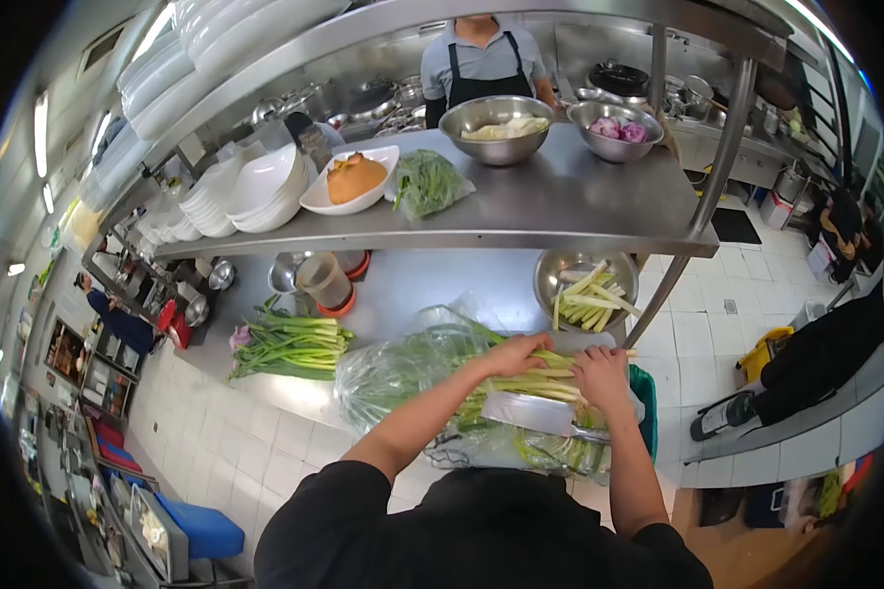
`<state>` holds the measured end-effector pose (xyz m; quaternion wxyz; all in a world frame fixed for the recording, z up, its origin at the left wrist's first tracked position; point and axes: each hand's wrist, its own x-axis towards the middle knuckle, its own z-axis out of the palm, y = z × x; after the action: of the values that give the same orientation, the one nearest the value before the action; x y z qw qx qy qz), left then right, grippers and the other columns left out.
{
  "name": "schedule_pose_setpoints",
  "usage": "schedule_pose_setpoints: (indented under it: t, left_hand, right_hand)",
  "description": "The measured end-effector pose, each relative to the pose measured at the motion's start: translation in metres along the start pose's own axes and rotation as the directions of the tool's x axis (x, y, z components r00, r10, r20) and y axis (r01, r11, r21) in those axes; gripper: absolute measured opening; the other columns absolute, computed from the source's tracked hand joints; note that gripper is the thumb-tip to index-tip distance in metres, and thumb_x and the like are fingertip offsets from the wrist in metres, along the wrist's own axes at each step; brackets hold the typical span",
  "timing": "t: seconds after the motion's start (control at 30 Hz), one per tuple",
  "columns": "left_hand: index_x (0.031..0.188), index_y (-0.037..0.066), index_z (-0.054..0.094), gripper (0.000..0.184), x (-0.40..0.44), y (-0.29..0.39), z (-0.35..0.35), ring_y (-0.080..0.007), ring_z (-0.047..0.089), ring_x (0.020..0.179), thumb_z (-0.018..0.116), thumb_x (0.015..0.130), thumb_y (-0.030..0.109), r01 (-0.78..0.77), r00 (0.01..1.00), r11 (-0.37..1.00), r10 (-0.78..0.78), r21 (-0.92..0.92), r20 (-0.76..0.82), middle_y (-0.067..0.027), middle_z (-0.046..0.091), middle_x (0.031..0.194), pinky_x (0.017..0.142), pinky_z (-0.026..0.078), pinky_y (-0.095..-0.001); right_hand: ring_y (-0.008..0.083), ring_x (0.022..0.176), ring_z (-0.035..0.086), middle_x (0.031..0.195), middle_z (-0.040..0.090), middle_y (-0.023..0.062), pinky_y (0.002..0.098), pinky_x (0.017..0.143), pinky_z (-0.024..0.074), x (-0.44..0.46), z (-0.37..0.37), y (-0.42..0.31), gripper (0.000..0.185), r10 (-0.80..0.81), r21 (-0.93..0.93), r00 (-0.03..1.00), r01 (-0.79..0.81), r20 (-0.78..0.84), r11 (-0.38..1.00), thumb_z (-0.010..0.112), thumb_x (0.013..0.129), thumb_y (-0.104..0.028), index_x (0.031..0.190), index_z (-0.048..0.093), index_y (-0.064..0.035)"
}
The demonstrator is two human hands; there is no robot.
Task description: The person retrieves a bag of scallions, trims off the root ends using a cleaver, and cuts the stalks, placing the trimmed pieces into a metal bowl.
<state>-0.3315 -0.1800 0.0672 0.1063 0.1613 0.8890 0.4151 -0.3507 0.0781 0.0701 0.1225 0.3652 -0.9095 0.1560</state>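
A bundle of long pale green stalks point(545, 385) lies in front of me, its leafy end inside a clear plastic bag point(383, 378). My left hand point(519, 355) is closed over the stalks from above. At their right ends, the bent fingers of my right hand point(602, 376) grip the stalks. A cleaver point(528, 412) with a broad blade lies on the greens nearer to me, its handle pointing right below my right hand; neither hand touches it. Just beyond my hands stands a metal bowl point(543, 278) of cut stalks point(594, 302).
A bunch of green onions point(295, 346) lies left of the bag, near a plastic container point(324, 282). The steel shelf point(560, 211) overhead carries white dishes point(270, 191), bagged greens point(430, 184) and two metal bowls. A green bin point(643, 398) stands right. A person in an apron point(483, 71) faces me.
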Motion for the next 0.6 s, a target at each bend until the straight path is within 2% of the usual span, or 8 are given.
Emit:
schedule_pose_setpoints:
  t: [0.03,0.13,0.27,0.37,0.47,0.57,0.6]
  left_hand:
    - [0.122,0.007,0.056,0.040,-0.002,-0.004,0.002,-0.0408,0.067,0.105,0.077,0.090,0.020,0.010,1.000,1.000,-0.010,-0.014,-0.003,-0.0200,0.071,0.110,0.088,0.052,-0.0489]
    - [0.119,0.008,0.057,0.040,-0.007,-0.011,-0.002,-0.0384,0.068,0.101,0.079,0.089,0.022,-0.010,1.000,0.997,0.011,0.076,-0.014,-0.0198,0.071,0.108,0.088,0.052,-0.0467]
    - [0.117,0.006,0.060,0.043,-0.003,-0.034,-0.002,-0.0370,0.066,0.104,0.082,0.085,0.023,-0.037,0.999,0.993,0.040,0.113,-0.022,-0.0201,0.070,0.108,0.089,0.052,-0.0446]
    - [0.116,0.005,0.063,0.042,-0.006,-0.029,-0.013,-0.0371,0.067,0.101,0.082,0.083,0.023,-0.023,1.000,0.984,0.025,0.177,-0.010,-0.0190,0.071,0.108,0.087,0.052,-0.0438]
    - [0.114,0.004,0.063,0.041,-0.009,-0.024,-0.014,-0.0368,0.067,0.102,0.081,0.083,0.024,-0.055,0.998,0.978,0.060,0.201,-0.021,-0.0170,0.071,0.107,0.089,0.052,-0.0441]
    - [0.114,0.005,0.063,0.044,-0.013,-0.018,-0.022,-0.0346,0.067,0.099,0.083,0.081,0.026,-0.028,0.999,0.994,0.030,0.104,-0.020,-0.0156,0.071,0.104,0.087,0.052,-0.0435]
    - [0.113,0.005,0.063,0.046,-0.017,-0.013,-0.025,-0.0313,0.067,0.095,0.086,0.079,0.026,-0.030,1.000,0.996,0.030,0.087,-0.008,-0.0150,0.070,0.102,0.084,0.052,-0.0421]
  right_hand:
    - [0.0279,0.102,0.063,0.098,0.067,0.0056,0.0506,0.094,0.0389,-0.002,0.003,-0.001,0.023,-0.007,0.010,1.000,0.007,0.003,1.000,0.072,0.088,-0.027,0.105,0.071,-0.0130]
    - [0.0283,0.101,0.063,0.097,0.066,0.0071,0.0513,0.093,0.0393,-0.001,0.005,-0.005,0.019,-0.043,0.001,0.999,0.043,0.015,0.999,0.067,0.092,-0.025,0.106,0.070,-0.0127]
    - [0.0300,0.104,0.064,0.101,0.067,0.0102,0.0530,0.092,0.0393,-0.001,0.021,-0.003,0.021,-0.106,-0.052,0.992,0.109,0.062,0.993,0.063,0.095,-0.026,0.112,0.065,-0.0132]
    - [0.0318,0.104,0.065,0.102,0.068,0.0117,0.0530,0.091,0.0409,0.012,0.015,-0.009,0.020,-0.161,-0.047,0.976,0.169,0.149,0.984,0.060,0.096,-0.024,0.112,0.063,-0.0117]
    - [0.0347,0.099,0.068,0.102,0.069,0.0133,0.0549,0.087,0.0457,0.016,0.024,-0.009,0.025,-0.188,-0.122,0.955,0.220,0.230,0.968,0.057,0.093,-0.016,0.116,0.059,-0.0070]
    - [0.0381,0.100,0.068,0.106,0.070,0.0159,0.0563,0.088,0.0478,0.022,0.025,-0.011,0.029,-0.180,-0.046,0.950,0.198,0.256,0.979,0.057,0.092,-0.015,0.120,0.056,-0.0056]
    - [0.0381,0.100,0.068,0.106,0.070,0.0159,0.0563,0.088,0.0478,0.025,0.025,-0.008,0.029,-0.186,-0.057,0.950,0.206,0.250,0.977,0.057,0.092,-0.015,0.120,0.056,-0.0056]
